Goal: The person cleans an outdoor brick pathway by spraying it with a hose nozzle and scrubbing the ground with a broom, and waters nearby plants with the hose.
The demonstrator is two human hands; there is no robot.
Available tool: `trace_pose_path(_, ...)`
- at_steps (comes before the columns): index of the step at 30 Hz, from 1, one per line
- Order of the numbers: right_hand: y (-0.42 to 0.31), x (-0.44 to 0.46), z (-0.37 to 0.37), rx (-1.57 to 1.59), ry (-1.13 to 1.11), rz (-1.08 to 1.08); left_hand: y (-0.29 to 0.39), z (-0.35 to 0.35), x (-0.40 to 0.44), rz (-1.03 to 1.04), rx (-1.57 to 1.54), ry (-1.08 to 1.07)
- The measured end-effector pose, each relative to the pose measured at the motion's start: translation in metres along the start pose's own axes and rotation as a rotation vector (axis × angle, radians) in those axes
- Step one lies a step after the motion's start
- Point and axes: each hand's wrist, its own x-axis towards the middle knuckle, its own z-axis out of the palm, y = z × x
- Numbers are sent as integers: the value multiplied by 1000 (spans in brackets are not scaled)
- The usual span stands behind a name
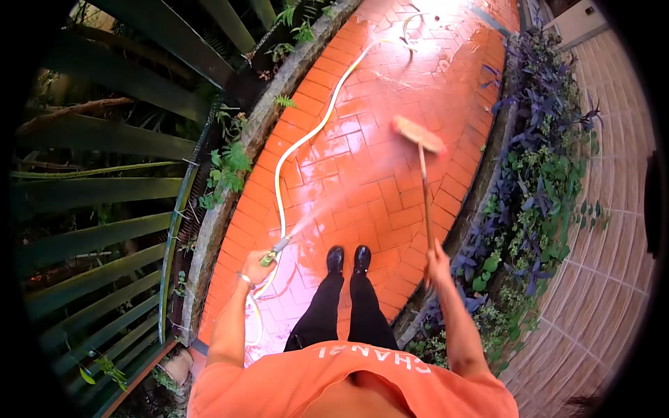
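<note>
My left hand point(257, 267) is closed around a hose nozzle point(280, 245), which sprays water forward and to the right over the brick path. From it a pale yellow-white hose point(306, 137) loops down by my wrist and also runs up along the path. My right hand point(437, 265) grips the long wooden handle of a broom point(424, 182). The wide broom head point(419, 136), light on top with reddish bristles, rests on or just above the wet orange bricks point(380, 202); I cannot tell which.
Both dark boots point(335, 260) stand on the wet path. A stone curb point(221, 221) and dark slatted fence point(104, 240) border the left. Along the right runs a planted bed point(533, 188) of purple and green leaves, with a tiled wall point(606, 244) beyond it.
</note>
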Motion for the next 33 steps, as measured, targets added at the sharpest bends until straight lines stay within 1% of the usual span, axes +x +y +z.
trace_pose_path(1,-20,20,-10,47,20,71,-10,-7,-2,-95,-48,18)
trace_pose_path(2,-31,29,-18,97,34,148,-2,-17,-9,-95,-45,27)
trace_pose_path(4,-31,-17,-27,-58,-24,-50,20,-46,-18,-112,33,164)
trace_pose_path(5,0,-40,-34,-133,34,-107,16,-48,-23,-126,19,185)
trace_pose_path(6,11,-80,-34,-279,87,-258,6,-50,-27,-131,11,251)
trace_pose_path(7,34,-117,-41,-327,48,-106,-5,-51,-30,-136,6,321)
trace_pose_path(8,60,-145,-43,-372,33,-311,-14,-53,-33,-138,7,388)
trace_pose_path(9,39,-159,-34,-440,-41,-303,-18,-49,-32,-118,-38,407)
trace_pose_path(10,20,-161,-23,-388,-102,-130,-15,-45,-30,-124,-46,422)
trace_pose_path(11,1,-162,-12,-346,-152,46,-10,-40,-29,-97,-84,353)
trace_pose_path(12,-16,-146,3,-176,-189,379,-9,-39,-27,-65,-117,285)
trace_pose_path(13,-5,-132,17,-234,-192,253,-7,-36,-23,7,-116,270)
trace_pose_path(14,1,-113,24,-217,-191,164,-4,-36,-20,-41,-48,255)
trace_pose_path(15,-15,-82,30,-151,-183,115,-5,-37,-14,-66,-95,317)
trace_pose_path(16,-38,-58,35,-76,-186,116,-14,-36,-14,-96,-137,368)
trace_pose_path(17,-48,-37,37,-59,-174,62,-25,-35,-16,-106,-132,366)
trace_pose_path(18,-36,-15,35,-184,-115,-112,-34,-41,-10,-142,-73,462)
trace_pose_path(19,-23,-7,32,-288,-94,-199,-40,-52,-5,-173,-13,559)
trace_pose_path(20,-7,-8,29,-392,-66,-288,-43,-65,-4,-154,-8,574)
trace_pose_path(21,-3,-28,28,-389,-19,-340,-46,-71,-4,-190,23,559)
trace_pose_path(22,-7,-63,28,-396,26,-377,-47,-70,-7,-237,49,530)
trace_pose_path(24,-8,-107,31,-498,43,-451,-38,-58,-9,-209,10,520)
trace_pose_path(26,-18,-116,47,-524,-34,-324,-23,-55,8,-126,-45,544)
trace_pose_path(28,-37,-82,69,-276,-173,146,0,-49,24,-129,-85,526)
trace_pose_path(29,-43,-81,85,-334,-165,110,13,-51,29,-86,-30,498)
trace_pose_path(30,-45,-65,99,-190,-205,107,27,-56,37,-43,27,472)
trace_pose_path(31,-43,-35,112,-79,-191,53,42,-60,44,-45,15,455)
trace_pose_path(32,-53,-4,123,22,-187,46,49,-63,47,-62,22,453)
trace_pose_path(33,-70,29,134,100,-166,39,54,-67,53,-36,8,447)
